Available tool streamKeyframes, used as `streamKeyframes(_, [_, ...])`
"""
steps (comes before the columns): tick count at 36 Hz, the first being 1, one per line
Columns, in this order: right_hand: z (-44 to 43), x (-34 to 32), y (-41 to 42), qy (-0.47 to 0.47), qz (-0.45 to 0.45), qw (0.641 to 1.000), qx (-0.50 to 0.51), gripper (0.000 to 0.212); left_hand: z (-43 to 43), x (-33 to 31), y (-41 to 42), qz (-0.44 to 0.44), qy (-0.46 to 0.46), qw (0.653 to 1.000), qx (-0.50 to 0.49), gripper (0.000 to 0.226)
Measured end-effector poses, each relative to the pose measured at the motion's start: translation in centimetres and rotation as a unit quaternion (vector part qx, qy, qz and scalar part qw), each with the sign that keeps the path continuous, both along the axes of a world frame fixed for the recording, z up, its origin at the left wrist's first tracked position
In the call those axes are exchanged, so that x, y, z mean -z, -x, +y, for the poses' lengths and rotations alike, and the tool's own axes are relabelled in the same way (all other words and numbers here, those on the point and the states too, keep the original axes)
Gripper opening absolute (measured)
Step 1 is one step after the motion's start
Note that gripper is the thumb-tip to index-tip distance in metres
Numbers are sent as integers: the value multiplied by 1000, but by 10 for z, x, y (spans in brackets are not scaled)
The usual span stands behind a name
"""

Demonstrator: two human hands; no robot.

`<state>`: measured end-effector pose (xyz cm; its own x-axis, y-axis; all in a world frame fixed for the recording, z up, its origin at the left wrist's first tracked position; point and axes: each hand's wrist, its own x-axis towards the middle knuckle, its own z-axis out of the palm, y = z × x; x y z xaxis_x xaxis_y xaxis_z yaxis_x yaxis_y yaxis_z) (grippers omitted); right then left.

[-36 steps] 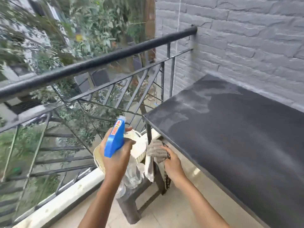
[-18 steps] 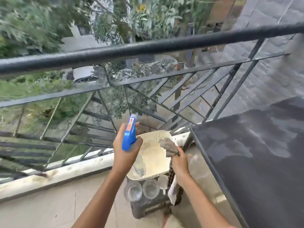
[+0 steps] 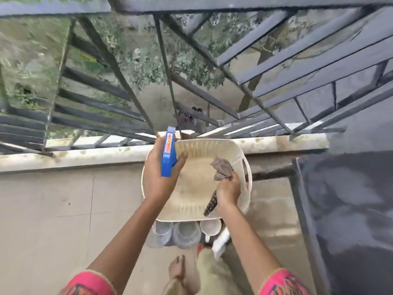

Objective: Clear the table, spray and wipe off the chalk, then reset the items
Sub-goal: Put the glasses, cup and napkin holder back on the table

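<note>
My left hand [image 3: 158, 173] grips the blue head of a spray bottle [image 3: 169, 153] over the left rim of a cream perforated basket [image 3: 196, 186]. My right hand [image 3: 227, 191] holds a crumpled grey cloth [image 3: 221, 168] inside the basket, with a dark patterned piece [image 3: 210, 206] hanging below the fist. The basket stands beside the dark table [image 3: 350, 199], whose top shows wet streaks, at the right. Clear glasses [image 3: 186, 234] and a white cup [image 3: 210, 226] sit just below the basket's near edge.
A black metal railing [image 3: 191, 86] runs across the top, above a pale stained ledge [image 3: 74, 155]. Beige floor tiles [image 3: 63, 209] spread to the left. My bare foot [image 3: 177, 271] stands below the glasses. A white cloth [image 3: 221, 244] hangs near the cup.
My view has tipped from the table and railing down onto the basket. Both hands, with bottle and cloth, now hover over and inside the basket rather than beside it.
</note>
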<state>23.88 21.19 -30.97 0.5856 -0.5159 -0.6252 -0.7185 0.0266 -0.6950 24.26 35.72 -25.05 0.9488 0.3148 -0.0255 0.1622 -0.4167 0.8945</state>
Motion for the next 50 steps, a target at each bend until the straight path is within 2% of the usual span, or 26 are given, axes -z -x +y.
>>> streamKeyframes(5, [10, 25, -11, -15, -40, 998, 37, 46, 3, 13, -7, -2, -22, 1000, 5, 36])
streamKeyframes(7, [16, 38, -16, -8, -29, 999, -27, 46, 5, 18, -9, -6, -19, 1000, 6, 37])
streamKeyframes(9, [23, 55, -18, 2, 25, 990, -135, 62, 6, 22, -11, -7, -14, 1000, 1, 37])
streamKeyframes(11, [29, 66, -19, -22, 68, 973, -221, 73, 6, 25, -11, -8, -10, 1000, -5, 37])
streamKeyframes(14, [30, 77, -18, -24, 127, 936, -328, 73, 7, 26, -11, -1, -33, 999, 5, 36])
streamKeyframes(17, [27, 80, -14, 13, 163, 905, -393, 76, 5, 25, -9, 13, -47, 999, 21, 35])
streamKeyframes(21, [24, 76, -9, 18, 148, 903, -404, 76, 0, 21, -1, 22, -42, 998, 38, 45])
streamKeyframes(26, [17, 50, -4, 51, 23, 927, -371, 53, 3, 19, 11, 48, -41, 998, 25, 53])
streamKeyframes(29, [13, 24, 11, 101, -83, 922, -364, 43, 9, 21, 18, 66, -23, 997, 14, 66])
streamKeyframes(31, [11, 6, 26, 146, -178, 906, -355, 37, 12, 22, 24, 73, 0, 997, 13, 72])
streamKeyframes(34, [11, -15, 62, 233, -309, 856, -342, 30, 16, 21, 41, 74, 39, 996, 7, 82])
streamKeyframes(37, [11, -17, 106, 283, -364, 814, -352, 30, 19, 19, 67, 72, 58, 996, -15, 79])
streamKeyframes(39, [9, -11, 131, 288, -367, 801, -375, 31, 20, 22, 87, 69, 56, 995, -37, 79])
streamKeyframes(43, [8, 11, 172, 311, -333, 780, -430, 43, 25, 38, 140, 129, 45, 989, -63, 98])
streamKeyframes(50, [7, 36, 178, 360, -164, 773, -497, 91, 40, 75, 186, 230, 21, 973, 14, 118])
